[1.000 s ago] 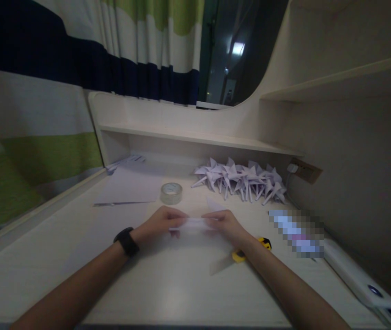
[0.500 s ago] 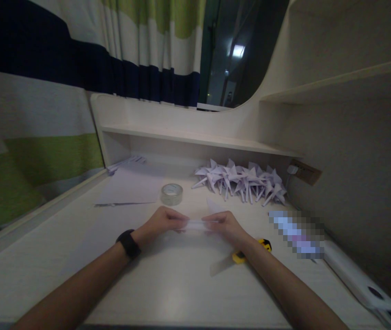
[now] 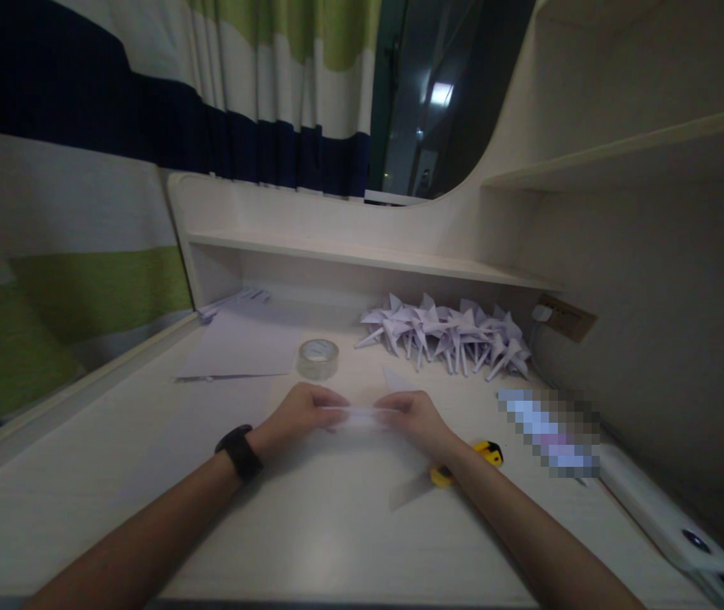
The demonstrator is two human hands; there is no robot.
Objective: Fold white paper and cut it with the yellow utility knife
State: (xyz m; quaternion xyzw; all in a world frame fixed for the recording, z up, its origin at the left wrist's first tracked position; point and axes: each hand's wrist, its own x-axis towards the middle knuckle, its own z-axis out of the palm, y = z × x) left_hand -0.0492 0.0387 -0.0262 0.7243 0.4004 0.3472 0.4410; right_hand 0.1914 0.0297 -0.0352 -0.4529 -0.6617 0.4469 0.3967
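My left hand [image 3: 311, 408] and my right hand [image 3: 414, 415] face each other over the middle of the desk. Each one pinches an end of a narrow strip of rolled or folded white paper [image 3: 362, 413], which runs level between the fingertips. A dark watch [image 3: 239, 451] is on my left wrist. Just beyond my right hand the corner of a white paper piece [image 3: 396, 379] shows, the rest hidden. Under my right forearm lies a yellow and black utility knife [image 3: 487, 453], partly covered. A roll of clear tape [image 3: 318, 359] lies beyond my left hand.
Several white paper pinwheels [image 3: 444, 332] are heaped at the back right. White sheets [image 3: 241, 343] lie at the back left, another sheet [image 3: 171, 449] nearer. A blurred-out object [image 3: 549, 432] and a long white device [image 3: 660, 504] line the right side. A low shelf [image 3: 349, 258] spans the back.
The paper between my fingers now looks narrower, and my right fingertips have shifted slightly left. Everything else on the desk stays in place.
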